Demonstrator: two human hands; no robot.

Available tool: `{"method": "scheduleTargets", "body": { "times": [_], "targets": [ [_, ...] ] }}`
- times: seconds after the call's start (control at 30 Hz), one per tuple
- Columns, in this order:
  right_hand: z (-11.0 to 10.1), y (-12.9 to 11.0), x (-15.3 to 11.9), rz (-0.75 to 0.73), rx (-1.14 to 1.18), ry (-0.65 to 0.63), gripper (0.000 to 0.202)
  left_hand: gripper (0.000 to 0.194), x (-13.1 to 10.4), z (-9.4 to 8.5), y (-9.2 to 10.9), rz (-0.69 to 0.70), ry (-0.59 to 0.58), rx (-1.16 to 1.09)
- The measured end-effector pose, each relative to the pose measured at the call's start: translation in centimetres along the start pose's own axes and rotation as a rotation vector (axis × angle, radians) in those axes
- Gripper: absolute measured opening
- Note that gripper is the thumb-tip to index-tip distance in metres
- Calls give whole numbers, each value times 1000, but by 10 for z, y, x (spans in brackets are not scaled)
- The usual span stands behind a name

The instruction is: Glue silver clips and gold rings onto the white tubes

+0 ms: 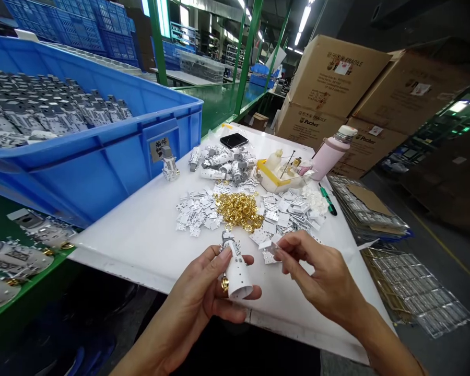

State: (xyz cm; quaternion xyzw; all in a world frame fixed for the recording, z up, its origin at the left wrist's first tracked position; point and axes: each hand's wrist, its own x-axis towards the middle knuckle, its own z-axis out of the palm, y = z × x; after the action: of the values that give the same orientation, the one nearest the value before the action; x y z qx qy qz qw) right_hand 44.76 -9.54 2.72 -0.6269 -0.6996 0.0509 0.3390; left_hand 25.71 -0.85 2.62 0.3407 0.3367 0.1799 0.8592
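My left hand [207, 282] is wrapped round a white and grey model tower piece [237, 269], its hollow round end tilted toward me. A gold part [224, 283] shows at the piece's left side, by my fingers. My right hand [321, 266] pinches a small white panel [269, 244] between thumb and forefinger, above the table. Past the hands lies a heap of gold rings [241, 210]. Piles of flat white panels lie to its left [196, 210] and its right [288, 211].
A blue crate [113, 172] full of similar pieces stands at left. Grey-white assemblies [227, 163], a phone [234, 140], a yellow-edged tray [276, 183], a pink bottle [329, 159] and a green-black pen [328, 199] lie on the white table [141, 240]. Cardboard boxes [329, 78] are stacked behind.
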Motion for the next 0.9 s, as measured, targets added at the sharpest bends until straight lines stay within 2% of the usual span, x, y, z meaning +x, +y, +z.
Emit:
{"method": "scheduleTargets", "body": {
  "times": [0.13,0.23,0.37,0.63,0.9],
  "targets": [
    [-2,-25,-1,-155,69,52,15,29,2,3,-7,14,-53,31],
    [2,-33,-1,-224,31,56,16,28,4,5,-11,6,-92,21],
    [6,-34,-2,-266,61,37,15,31,5,5,-15,-22,-127,-32],
    [3,-33,-5,-323,76,6,19,32,5,4,-16,-49,-123,-46],
    [5,-27,-11,-382,10,-1,23,30,5,3,-18,-44,-129,-75]
  ]
}}
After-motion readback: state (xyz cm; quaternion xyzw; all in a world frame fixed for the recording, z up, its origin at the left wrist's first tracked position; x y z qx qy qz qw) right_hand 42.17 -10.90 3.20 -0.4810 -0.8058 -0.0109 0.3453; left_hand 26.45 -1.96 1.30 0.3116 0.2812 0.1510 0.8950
